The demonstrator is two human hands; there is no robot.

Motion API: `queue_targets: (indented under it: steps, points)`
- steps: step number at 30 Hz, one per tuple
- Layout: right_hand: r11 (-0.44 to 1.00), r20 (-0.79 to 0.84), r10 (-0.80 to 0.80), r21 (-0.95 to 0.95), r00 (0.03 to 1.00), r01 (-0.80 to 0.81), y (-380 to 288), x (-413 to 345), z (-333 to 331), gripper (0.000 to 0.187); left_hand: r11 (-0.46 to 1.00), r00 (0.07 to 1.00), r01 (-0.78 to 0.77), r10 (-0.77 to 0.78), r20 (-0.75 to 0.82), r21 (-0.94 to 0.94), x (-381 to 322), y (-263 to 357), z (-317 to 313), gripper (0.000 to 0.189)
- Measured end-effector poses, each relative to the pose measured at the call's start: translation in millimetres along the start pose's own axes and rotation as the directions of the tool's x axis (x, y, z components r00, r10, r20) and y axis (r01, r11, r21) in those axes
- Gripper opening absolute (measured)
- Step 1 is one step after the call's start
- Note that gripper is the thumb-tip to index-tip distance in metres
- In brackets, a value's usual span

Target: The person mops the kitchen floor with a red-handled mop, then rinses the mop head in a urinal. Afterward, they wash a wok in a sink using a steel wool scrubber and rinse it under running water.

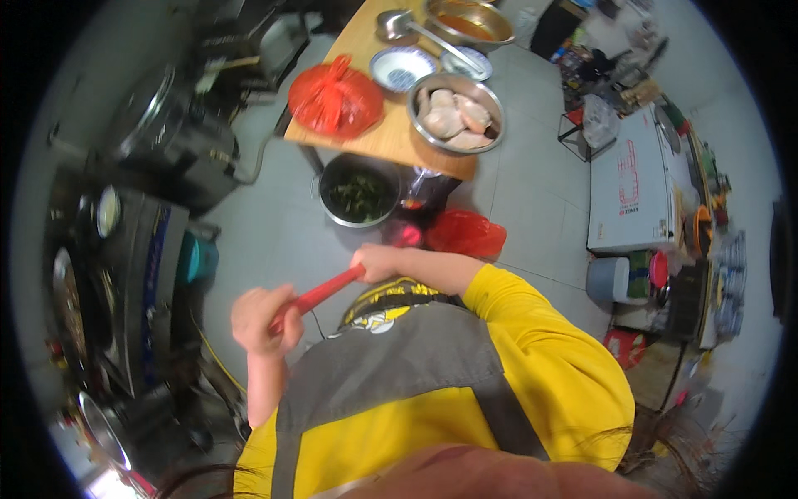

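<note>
Both of my hands hold a long, narrow red thing [327,290], stretched slantwise between them; whether it is a rolled plastic bag or a handle, I cannot tell. My left hand [265,317] is closed around its lower end, slightly blurred. My right hand [376,262] grips the upper end, in front of my grey apron [399,355]. Beyond them stands a metal pot [360,221] with dark green leaves in water, beside a red plastic bag [467,234] on the floor. On the wooden table [399,145] are a knotted red bag [336,100] and a steel bowl [458,148] of raw chicken pieces.
At the table's far end are a ladle [394,26], two patterned bowls [402,67] and a metal basin [467,26] of orange-brown liquid. A steel stove unit [149,299] and a teal bucket [202,257] stand at left. A white chest freezer [629,187] stands at right.
</note>
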State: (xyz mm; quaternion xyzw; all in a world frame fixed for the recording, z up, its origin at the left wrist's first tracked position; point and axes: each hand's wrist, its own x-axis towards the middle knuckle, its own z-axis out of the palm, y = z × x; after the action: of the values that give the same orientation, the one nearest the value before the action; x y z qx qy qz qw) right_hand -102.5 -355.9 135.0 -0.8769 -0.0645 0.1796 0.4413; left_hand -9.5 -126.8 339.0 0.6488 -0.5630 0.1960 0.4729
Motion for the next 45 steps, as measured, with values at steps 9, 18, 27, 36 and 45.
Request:
queue_targets:
  steps: [9, 18, 27, 36, 45]
  points:
    - [0.985, -0.522, 0.091, 0.172, 0.848, 0.0, -29.1, -88.9, -124.0, 0.02, 0.877, 0.886, 0.441, -0.391, 0.249, -0.189, 42.6, 21.1, 68.8, 0.036]
    - [0.902, -0.706, -0.051, 0.272, 0.706, 0.337, -41.2, -159.2, -163.8, 0.013, 0.782, 0.806, 0.539, -0.371, 0.461, -0.313, 79.9, 53.0, 179.0, 0.067]
    - [0.942, -0.756, -0.12, 0.119, 0.643, 0.315, -66.6, -145.6, -122.1, 0.017, 0.192, 0.801, 0.592, -0.037, 0.597, -0.783, 129.1, 73.9, 191.6, 0.043]
    - [0.927, -0.868, 0.079, 0.245, 0.491, 0.284, -85.8, -146.0, -75.7, 0.025, 0.088, 0.883, 0.429, 0.17, 0.438, -0.899, 172.5, 80.4, 173.5, 0.039]
    - [0.963, -0.902, 0.203, 0.254, 0.381, 0.089, -92.1, -192.1, -29.4, 0.012, -0.287, 0.813, 0.483, 0.499, 0.301, -0.827, 200.7, 119.2, 180.7, 0.04]
